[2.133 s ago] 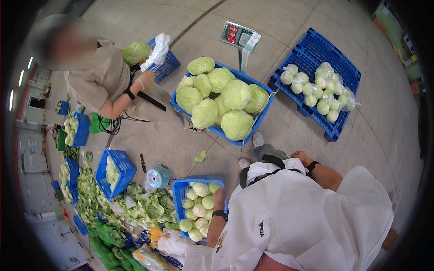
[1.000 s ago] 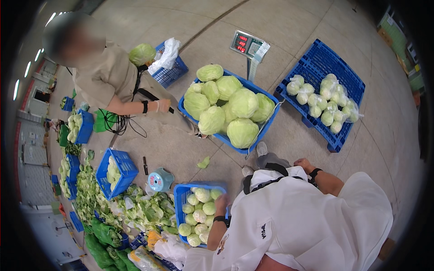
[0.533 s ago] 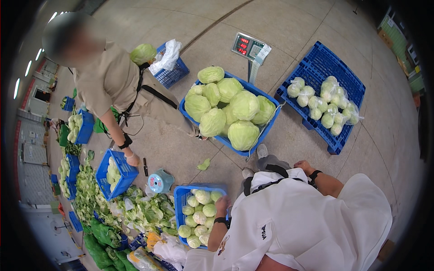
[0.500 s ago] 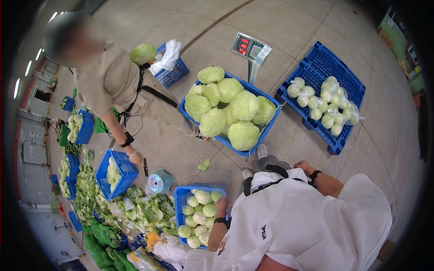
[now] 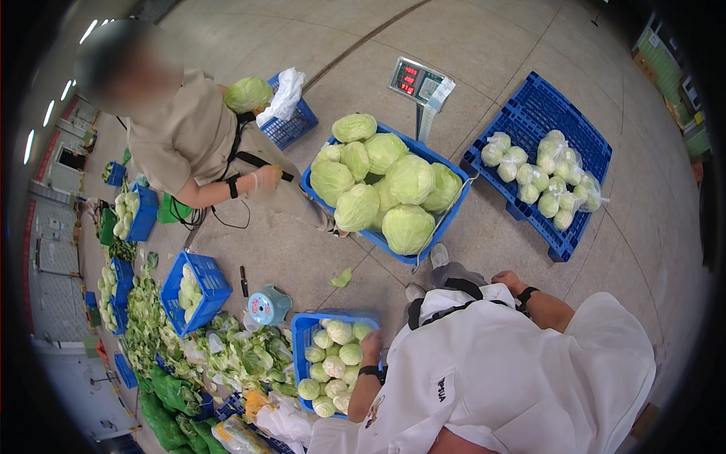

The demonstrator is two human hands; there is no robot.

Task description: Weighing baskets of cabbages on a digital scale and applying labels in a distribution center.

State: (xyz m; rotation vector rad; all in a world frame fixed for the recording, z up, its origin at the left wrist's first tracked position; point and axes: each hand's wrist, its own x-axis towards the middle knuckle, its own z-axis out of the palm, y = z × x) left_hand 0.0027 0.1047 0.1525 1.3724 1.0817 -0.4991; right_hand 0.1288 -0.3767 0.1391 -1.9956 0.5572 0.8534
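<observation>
My left hand (image 5: 370,346) hangs at the right rim of a blue crate (image 5: 299,331) full of small pale cabbages (image 5: 334,367). Its fingers look curled in, with nothing visible in them. My right hand (image 5: 510,281) is at my other side, loosely closed and apart from any object. Ahead of me a larger blue crate (image 5: 446,231) heaped with big green cabbages (image 5: 409,178) stands at a scale with a lit red display (image 5: 409,78). A co-worker (image 5: 181,140) at the left has a large cabbage (image 5: 248,94) beside one arm; the other hand (image 5: 268,178) is raised at the waist.
A blue pallet (image 5: 560,106) with bagged cabbages stands at the right. On the floor at left are a knife (image 5: 243,281), a light blue stool (image 5: 270,304), another crate (image 5: 215,284) and heaped trimmed leaves (image 5: 246,352). Behind the co-worker is a blue basket with white plastic (image 5: 281,94).
The co-worker has straightened up, lifting the lower hand from beside the left crate to waist height. The large cabbage beside their arm has shifted slightly right. My hands stay in place.
</observation>
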